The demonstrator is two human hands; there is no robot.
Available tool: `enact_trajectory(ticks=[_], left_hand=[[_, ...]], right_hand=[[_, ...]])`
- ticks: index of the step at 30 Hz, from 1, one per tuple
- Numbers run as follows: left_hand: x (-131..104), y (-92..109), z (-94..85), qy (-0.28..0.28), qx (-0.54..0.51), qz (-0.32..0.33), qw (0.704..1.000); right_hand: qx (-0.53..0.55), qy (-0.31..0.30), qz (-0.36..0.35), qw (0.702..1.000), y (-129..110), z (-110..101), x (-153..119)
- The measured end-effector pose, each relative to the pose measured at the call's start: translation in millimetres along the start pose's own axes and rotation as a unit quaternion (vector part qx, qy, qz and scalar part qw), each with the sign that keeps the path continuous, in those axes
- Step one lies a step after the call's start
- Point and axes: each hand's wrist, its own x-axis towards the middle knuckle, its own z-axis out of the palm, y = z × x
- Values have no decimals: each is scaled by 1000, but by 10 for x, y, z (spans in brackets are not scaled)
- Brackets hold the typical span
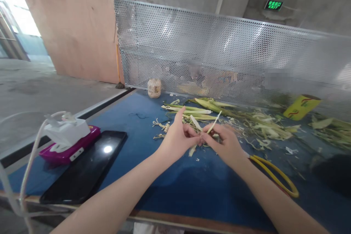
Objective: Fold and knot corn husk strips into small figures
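A white braided cable (26, 170) is running down past the left edge of the blue tabletop (120, 161), beside a white charger (67, 131) that is sitting on a magenta power strip (91, 136). A black smartphone (87, 170) is lying just right of these, reflecting a bright spot of light. Farther back, a small jar (154, 88) is standing near the perforated metal panel (192, 33). At the middle, the left hand (177, 137) is closing its thumb and curled fingers together, with one finger pointing upward, while the right hand (225, 140) is meeting it, thumb and forefinger pinched. Between the touching fingertips they are holding pale plant strips (215, 121), whose two ends are sticking up in a V; whether it is one folded piece, I cannot tell. Green husk leaves (212, 103) and shreds are lying behind the hands. Yellow-handled scissors (295, 192) are resting by the right forearm, and a yellow cylinder (300, 108) is tilting farther back.
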Motion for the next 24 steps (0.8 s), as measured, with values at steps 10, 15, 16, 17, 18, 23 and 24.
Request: enact_trajectory(ticks=[10, 15, 16, 17, 18, 23, 24], left_hand=[[-2, 192, -16, -44, -108, -213, 970], [-2, 115, -27, -63, -118, -179, 975], [0, 93, -31, -67, -118, -167, 977], [2, 74, -33, -71, -117, -155, 978], [4, 60, -34, -73, -116, -145, 980], [28, 65, -33, -5, -84, -84, 993], [34, 71, -36, 11, -71, -68, 995]], right_hand=[[50, -45, 50, 997, -40, -13, -4], [104, -70, 81, 989, 46, -24, 22], [116, -72, 85, 987, 59, -30, 27], [123, -71, 87, 986, 68, -35, 32], [127, -69, 89, 986, 71, -40, 36], [121, -77, 96, 985, 49, -37, 43], [124, -83, 97, 984, 45, -30, 41]])
